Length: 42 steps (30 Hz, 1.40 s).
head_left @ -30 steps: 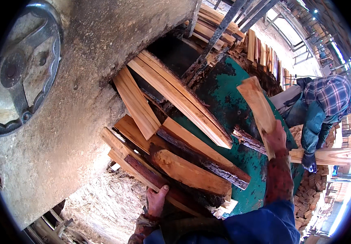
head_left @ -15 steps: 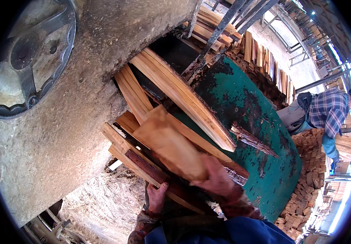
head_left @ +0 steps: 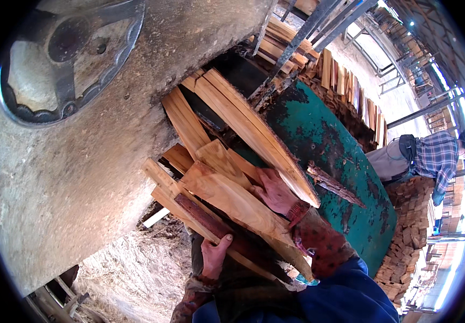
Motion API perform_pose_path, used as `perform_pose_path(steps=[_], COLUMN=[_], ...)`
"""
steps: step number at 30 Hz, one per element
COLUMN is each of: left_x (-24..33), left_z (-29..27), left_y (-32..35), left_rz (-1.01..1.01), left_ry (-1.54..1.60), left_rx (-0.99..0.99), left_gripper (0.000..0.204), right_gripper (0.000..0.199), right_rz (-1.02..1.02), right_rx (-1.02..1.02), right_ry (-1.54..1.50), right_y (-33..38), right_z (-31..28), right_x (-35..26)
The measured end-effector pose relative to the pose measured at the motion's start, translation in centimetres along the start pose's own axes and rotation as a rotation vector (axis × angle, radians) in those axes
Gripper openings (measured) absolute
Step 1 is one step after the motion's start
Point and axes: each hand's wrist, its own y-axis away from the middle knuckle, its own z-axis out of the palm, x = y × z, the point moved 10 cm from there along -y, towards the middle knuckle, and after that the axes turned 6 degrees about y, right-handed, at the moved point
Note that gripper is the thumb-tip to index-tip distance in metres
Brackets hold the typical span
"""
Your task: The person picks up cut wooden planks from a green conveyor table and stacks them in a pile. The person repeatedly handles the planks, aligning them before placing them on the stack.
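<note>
My left hand grips the near edge of a narrow board, thumb on top and fingers hidden beneath. A dark reddish bark strip runs along that board. My right hand lies across the pile, its fingers and thumb at the near end of a short wooden piece. Under my right forearm rests a wide pale plank with a rough, tapering end. Beyond my right hand a long bark-edged slab slants over the metal table, beside another board.
A large dusty machine body with a spoked wheel stands at left. The worn green metal table carries a loose bark strip. Stacked wood lies at right, where a person in a plaid shirt bends over. Sawdust covers the floor.
My right hand has let go of the wide plank, which now lies lower on the pile, and has moved up to the short piece. My left hand keeps its hold.
</note>
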Motion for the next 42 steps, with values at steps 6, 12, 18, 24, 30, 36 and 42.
perform_pose_path(steps=[6,12,18,24,30,36,42], left_x=[-0.5,-3.0,-3.2,-3.1,-3.7,-3.7,-3.7], left_z=[-0.7,-2.3,-2.3,-2.1,-2.2,-2.6,-2.6], left_y=[2.0,4.3,4.1,4.0,3.9,3.9,3.7], left_rz=[0.034,-0.055,-0.077,-0.066,-0.095,-0.093,-0.032], left_ry=[-0.005,0.037,0.037,-0.013,0.028,-0.001,-0.014], left_rx=[0.023,-0.015,-0.023,-0.049,-0.041,-0.016,-0.001], left_gripper=[0.041,0.04,0.042,0.042,0.041,0.041,0.043], right_gripper=[0.055,0.051,0.035,0.046,0.039,0.024,0.023], right_rz=[-0.037,-0.183,-0.175,0.027,0.075,-0.07,0.003], right_rx=[-0.07,-0.252,-0.234,-0.11,0.137,0.125,0.148], right_ry=[-0.102,-0.078,-0.219,-0.237,-0.105,0.247,0.071], right_y=[2.1,3.8,-5.3,-16.2,-18.4,-14.3,-4.7], right_z=[1.4,2.1,0.6,7.0,2.3,-4.1,-6.8], right_x=[-2.2,-4.8,-5.0,-3.8,-3.1,-5.8,-1.9])
